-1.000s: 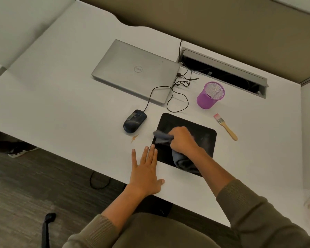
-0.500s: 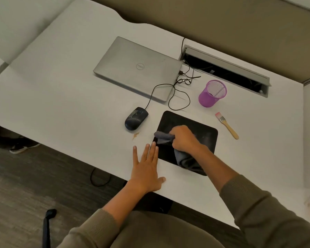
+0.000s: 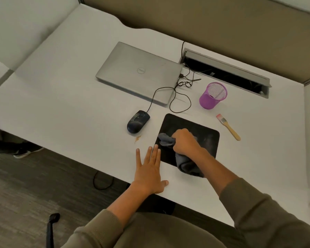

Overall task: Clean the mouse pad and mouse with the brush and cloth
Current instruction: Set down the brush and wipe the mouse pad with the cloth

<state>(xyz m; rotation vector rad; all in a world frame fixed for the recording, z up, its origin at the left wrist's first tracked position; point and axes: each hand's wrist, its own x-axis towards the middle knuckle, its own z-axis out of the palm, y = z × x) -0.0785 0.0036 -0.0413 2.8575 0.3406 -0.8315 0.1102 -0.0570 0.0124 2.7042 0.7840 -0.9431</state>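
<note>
The black mouse pad [image 3: 202, 135] lay near the table's [image 3: 64, 104] front edge, the right hand [image 3: 184, 142] clenched on the grey cloth [image 3: 166, 139] over its left part, much as half a second before. The left hand [image 3: 149, 171] stayed flat, fingers spread, touching the pad's left edge. The mouse [image 3: 137, 121] sat left of it, the brush [image 3: 228, 126] right. Behind, the closed laptop [image 3: 138, 72] read "Dell".
</note>
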